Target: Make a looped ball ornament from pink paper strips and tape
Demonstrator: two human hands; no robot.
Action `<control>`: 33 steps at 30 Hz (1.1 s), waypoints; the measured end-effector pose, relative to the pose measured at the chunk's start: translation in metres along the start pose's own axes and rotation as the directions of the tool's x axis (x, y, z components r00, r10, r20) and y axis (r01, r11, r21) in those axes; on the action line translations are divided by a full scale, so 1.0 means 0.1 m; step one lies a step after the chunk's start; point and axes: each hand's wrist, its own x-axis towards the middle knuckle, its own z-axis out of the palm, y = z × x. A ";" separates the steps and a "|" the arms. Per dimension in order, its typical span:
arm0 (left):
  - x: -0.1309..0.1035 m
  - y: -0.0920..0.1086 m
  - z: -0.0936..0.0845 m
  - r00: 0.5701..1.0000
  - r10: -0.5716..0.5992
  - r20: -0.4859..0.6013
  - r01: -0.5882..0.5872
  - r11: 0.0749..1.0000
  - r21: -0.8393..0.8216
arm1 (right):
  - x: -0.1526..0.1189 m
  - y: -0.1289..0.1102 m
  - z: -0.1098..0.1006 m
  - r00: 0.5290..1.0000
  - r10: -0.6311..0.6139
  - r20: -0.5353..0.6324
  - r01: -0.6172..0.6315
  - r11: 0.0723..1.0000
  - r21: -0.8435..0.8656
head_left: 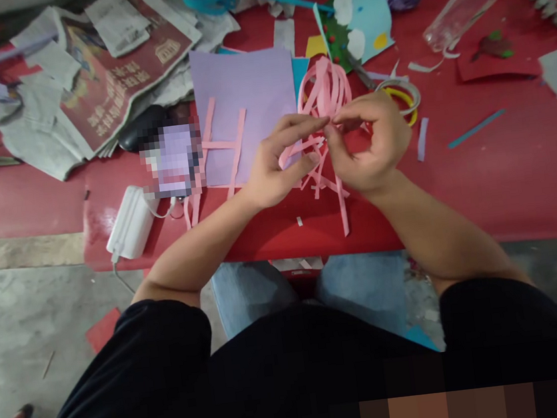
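Note:
A looped bunch of pink paper strips (325,86) stands over the red table's front part, its loops rising behind my fingertips. My right hand (368,138) pinches the bunch at its base between thumb and index finger. From the left, my left hand (285,158) reaches in with fingers apart, its index fingertip touching the same spot. Loose pink ends hang below both hands. Left of them lies a purple paper sheet (264,83) with several pink strips (239,153) on and beside it.
Crumpled newspapers (112,73) cover the back left. A phone (176,160) and white power bank (132,222) lie at the left. Tape rolls (414,96), scissors (361,71), a light-blue card (372,17) and a plastic bottle (471,2) are behind and right.

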 end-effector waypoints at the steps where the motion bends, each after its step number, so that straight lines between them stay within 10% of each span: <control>1: 0.00 -0.01 0.00 1.000 0.007 0.007 -0.007 1.000 0.003 | 0.02 0.00 0.00 0.998 -0.044 -0.047 0.043 0.999 -0.018; 15: 0.03 -0.31 -0.04 0.980 0.153 0.124 -0.153 0.988 -0.009 | -0.14 0.02 0.06 0.980 0.195 0.033 -0.195 0.981 0.012; 33: 0.00 -0.03 0.03 0.998 -0.057 0.035 0.058 0.998 -0.016 | -0.09 -0.10 0.01 0.920 0.334 0.204 -0.332 0.942 -0.044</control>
